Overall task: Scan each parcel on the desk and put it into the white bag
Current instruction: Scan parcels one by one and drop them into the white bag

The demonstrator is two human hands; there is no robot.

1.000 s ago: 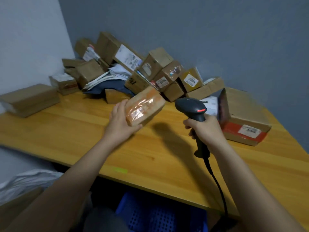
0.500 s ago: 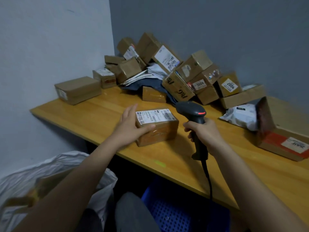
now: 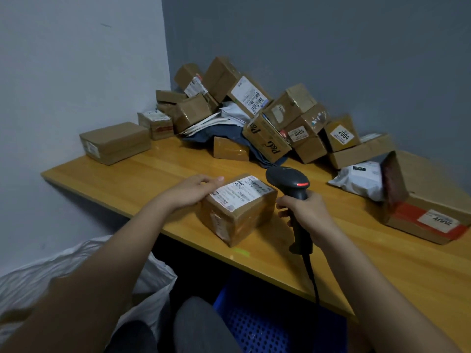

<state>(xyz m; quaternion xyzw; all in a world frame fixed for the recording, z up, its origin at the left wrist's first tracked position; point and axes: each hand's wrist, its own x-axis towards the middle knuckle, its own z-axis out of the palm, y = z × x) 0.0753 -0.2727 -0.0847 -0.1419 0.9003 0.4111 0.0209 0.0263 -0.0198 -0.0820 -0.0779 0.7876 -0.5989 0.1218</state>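
Parcel in hand: your left hand (image 3: 193, 191) grips the box (image 3: 238, 208) at its far-left edge; it sits label-up on the desk (image 3: 158, 171), near the front edge.
Scanner: your right hand (image 3: 309, 215) clenches the scanner (image 3: 290, 183), just right of the box.
Done: probably little; bag (image 3: 153, 276) contents hidden.
Left: the pile (image 3: 267, 115) behind the box.

A blue perforated crate (image 3: 257, 327) sits on the floor under the desk's near edge. Behind the desk's far left corner a pale wall (image 3: 76, 72) meets a darker grey wall (image 3: 331, 47). A grey trouser knee (image 3: 201, 324) shows at the bottom, just left of the crate.
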